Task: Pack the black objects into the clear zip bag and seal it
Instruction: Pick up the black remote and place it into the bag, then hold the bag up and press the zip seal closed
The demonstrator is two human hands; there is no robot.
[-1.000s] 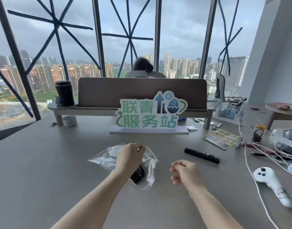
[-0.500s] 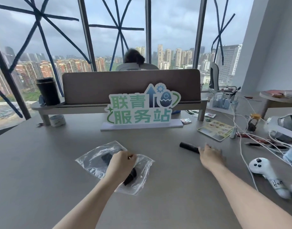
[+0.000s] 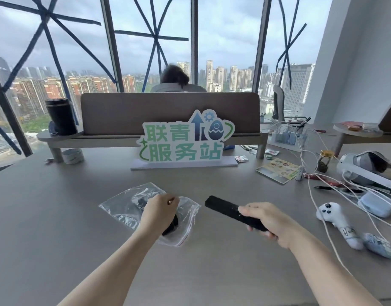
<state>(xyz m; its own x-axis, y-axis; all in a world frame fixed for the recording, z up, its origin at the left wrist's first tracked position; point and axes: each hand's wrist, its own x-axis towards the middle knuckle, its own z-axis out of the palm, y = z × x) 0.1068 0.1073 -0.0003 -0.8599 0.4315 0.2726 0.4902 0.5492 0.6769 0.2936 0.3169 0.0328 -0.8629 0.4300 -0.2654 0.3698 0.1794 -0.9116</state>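
Observation:
A clear zip bag (image 3: 126, 206) lies flat on the grey table, with black objects (image 3: 171, 226) showing through the plastic. My left hand (image 3: 160, 209) pinches the bag's upper edge near its mouth and covers part of the contents. My right hand (image 3: 268, 219) grips a long black bar-shaped object (image 3: 225, 209) by its near end. The bar's far end points left toward the bag's opening, a short gap away from it and slightly above the table.
A green and white standing sign (image 3: 183, 142) is behind the bag. To the right lie a white controller (image 3: 331, 214), white cables (image 3: 311, 195), a headset (image 3: 364, 168), a card (image 3: 276, 170) and a small jar (image 3: 325, 161). A black tumbler (image 3: 61, 115) stands on the shelf.
My right hand reached to the black bar at the right, closed on it and carried it left toward the bag. My left hand stayed on the bag.

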